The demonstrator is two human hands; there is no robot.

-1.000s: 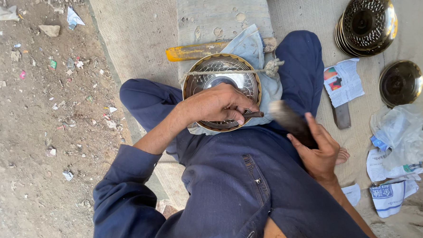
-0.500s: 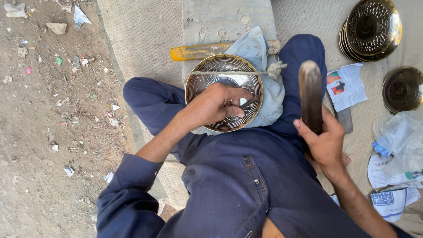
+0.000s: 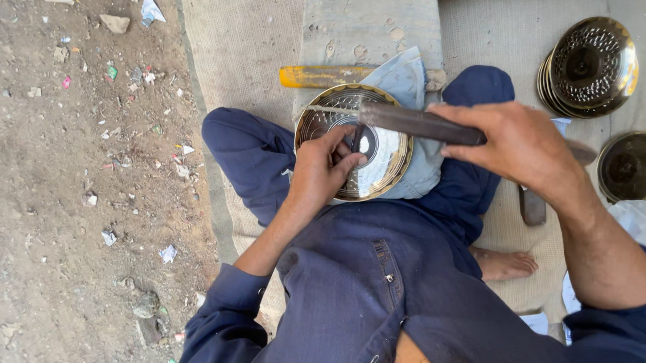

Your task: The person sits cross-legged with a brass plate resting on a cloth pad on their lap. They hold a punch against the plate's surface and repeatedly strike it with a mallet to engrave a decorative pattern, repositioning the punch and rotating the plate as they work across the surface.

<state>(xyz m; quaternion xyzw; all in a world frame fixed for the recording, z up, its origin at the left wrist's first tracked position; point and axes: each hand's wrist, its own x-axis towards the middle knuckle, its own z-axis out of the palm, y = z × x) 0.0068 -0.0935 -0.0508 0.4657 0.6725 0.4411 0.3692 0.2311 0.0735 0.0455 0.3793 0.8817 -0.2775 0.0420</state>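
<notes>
now left hand (image 3: 321, 167) rests in brass dish (image 3: 354, 142) on lap, fingers (image 3: 351, 153) pinching small punch upright on dish centre. right hand (image 3: 517, 147) clenched on hammer (image 3: 415, 124); long axis lies sideways, head just above punch, right of left hand's fingers.

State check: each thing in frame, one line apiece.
left hand: pinching a small punch upright on the dish
punch: tip on the dish
round brass dish: lying on the lap, on a blue cloth
right hand: gripping the hammer
hammer: level, over the dish
stack of dishes: set aside on the mat
</notes>
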